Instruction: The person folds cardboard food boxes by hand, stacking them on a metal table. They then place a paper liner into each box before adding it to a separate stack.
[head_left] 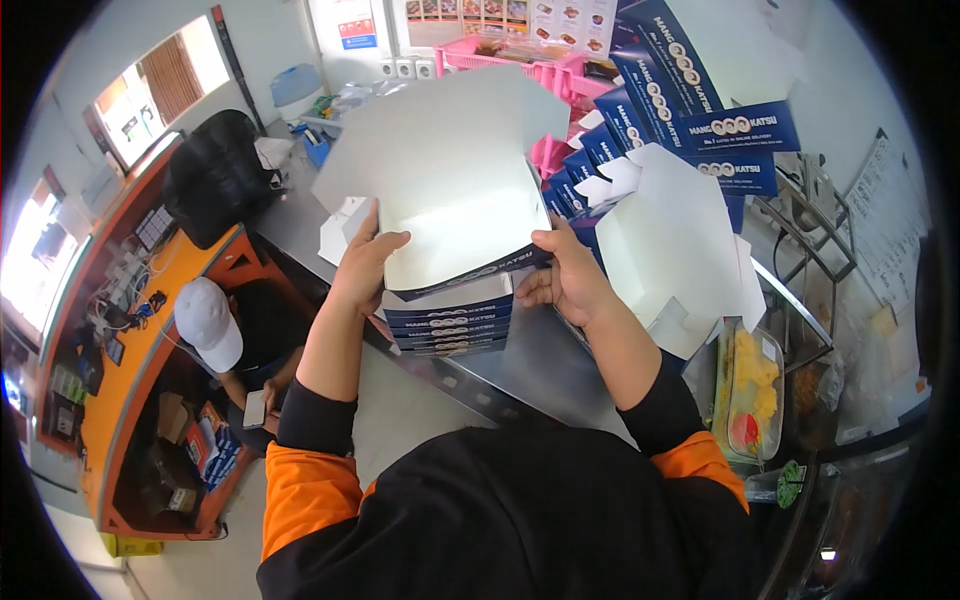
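Observation:
An open box (460,218), white inside with a dark blue printed front, sits on top of a stack of boxes (450,325) with the same blue fronts. Its white lid stands raised at the back. My left hand (362,262) grips the box's left side, thumb over the rim. At the right front corner, my right hand (570,268) holds the same box with its thumb on the rim and its fingers curled below. Just right of that hand, another open white box (665,250) rests tilted on the metal counter (555,365).
Several blue boxes (650,90) are piled at the back right, beside pink baskets (490,48). A clear tray (748,390) of yellow food lies at the right. A person in a white cap (208,322) sits at the left by an orange counter (130,370), holding a phone.

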